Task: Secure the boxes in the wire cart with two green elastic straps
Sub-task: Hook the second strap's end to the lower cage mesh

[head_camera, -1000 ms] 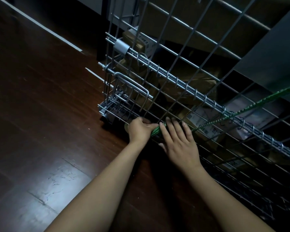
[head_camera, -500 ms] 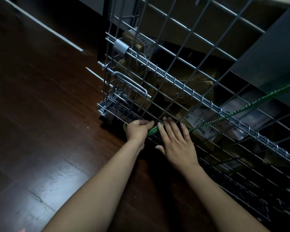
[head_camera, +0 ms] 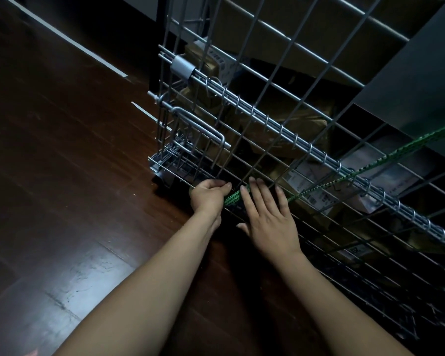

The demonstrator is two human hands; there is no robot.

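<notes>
A grey wire cart [head_camera: 272, 83] fills the right half of the view, with brown cardboard boxes [head_camera: 290, 129] behind its mesh. One green elastic strap [head_camera: 370, 167] runs taut from the upper right down to the cart's lower edge. My left hand [head_camera: 208, 196] grips the strap's end at the bottom wire, fingers curled round it. My right hand [head_camera: 267, 214] lies beside it with straight fingers pressed on the strap and mesh. A second strap is not visible.
Dark wooden floor [head_camera: 62, 176] spreads to the left, with a pale line [head_camera: 62, 38] across it at the back. A dark panel [head_camera: 421, 80] stands over the cart at the upper right. A caster [head_camera: 165, 178] sits under the cart's near corner.
Both hands stayed at the cart's lower wire. My left fingers curled tighter round the strap end; my right hand barely shifted.
</notes>
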